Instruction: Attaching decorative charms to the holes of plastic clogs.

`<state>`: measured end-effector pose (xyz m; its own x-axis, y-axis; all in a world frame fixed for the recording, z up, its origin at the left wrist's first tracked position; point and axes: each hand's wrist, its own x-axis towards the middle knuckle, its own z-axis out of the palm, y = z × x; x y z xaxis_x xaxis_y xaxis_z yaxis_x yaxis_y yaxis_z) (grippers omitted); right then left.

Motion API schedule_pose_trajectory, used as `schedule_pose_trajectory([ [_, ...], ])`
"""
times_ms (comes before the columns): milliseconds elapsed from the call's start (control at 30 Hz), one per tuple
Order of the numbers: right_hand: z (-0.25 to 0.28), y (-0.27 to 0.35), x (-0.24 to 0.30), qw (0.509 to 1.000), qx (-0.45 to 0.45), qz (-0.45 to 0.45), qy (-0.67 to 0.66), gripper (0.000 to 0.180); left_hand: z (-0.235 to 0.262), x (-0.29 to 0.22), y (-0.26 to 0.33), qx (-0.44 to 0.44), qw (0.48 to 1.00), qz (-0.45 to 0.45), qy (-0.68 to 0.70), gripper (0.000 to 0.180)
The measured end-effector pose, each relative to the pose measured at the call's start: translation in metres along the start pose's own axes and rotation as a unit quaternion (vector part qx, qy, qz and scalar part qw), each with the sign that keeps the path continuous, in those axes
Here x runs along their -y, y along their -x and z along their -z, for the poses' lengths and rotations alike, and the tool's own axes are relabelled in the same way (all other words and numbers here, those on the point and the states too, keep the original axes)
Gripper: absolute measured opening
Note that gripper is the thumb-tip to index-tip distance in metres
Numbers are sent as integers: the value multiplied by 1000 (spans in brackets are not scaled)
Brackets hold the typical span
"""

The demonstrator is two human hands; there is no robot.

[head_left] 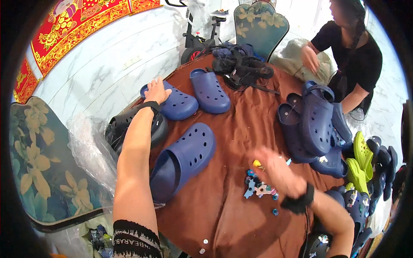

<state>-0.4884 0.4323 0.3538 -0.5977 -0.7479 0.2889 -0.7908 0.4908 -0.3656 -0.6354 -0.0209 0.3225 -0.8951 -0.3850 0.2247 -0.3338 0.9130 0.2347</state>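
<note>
My left hand [157, 91] reaches far left across the table, fingers curled over the heel end of a blue clog [179, 104] that lies there. Beside it stands another blue clog [210, 92]. A third blue clog [185, 161], closer to me, lies with its heel opening toward me. My right hand [279, 174] is smeared by motion over a small pile of shoe charms [263, 189] in blue, pink and white. A yellow charm [257, 163] shows at its fingers; whether they grip it I cannot tell.
Stacked blue clogs [316, 120] stand at the right, near green clogs [362, 157] and several decorated ones. Black sandals [241, 71] are heaped at the far edge. Black shoes [157, 131] and clear plastic [92, 148] lie left. Another person [352, 56] sits at far right.
</note>
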Motion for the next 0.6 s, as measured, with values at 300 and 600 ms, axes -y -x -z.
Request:
schedule_pose_trajectory([
  [300, -94, -214, -97, 980, -54, -181, 59, 83, -13, 17, -4, 4, 998, 28, 55, 67],
  [600, -120, -260, -90, 946, -12, -309, 94, 108, 42, -9, 6, -69, 982, -20, 176, 43],
])
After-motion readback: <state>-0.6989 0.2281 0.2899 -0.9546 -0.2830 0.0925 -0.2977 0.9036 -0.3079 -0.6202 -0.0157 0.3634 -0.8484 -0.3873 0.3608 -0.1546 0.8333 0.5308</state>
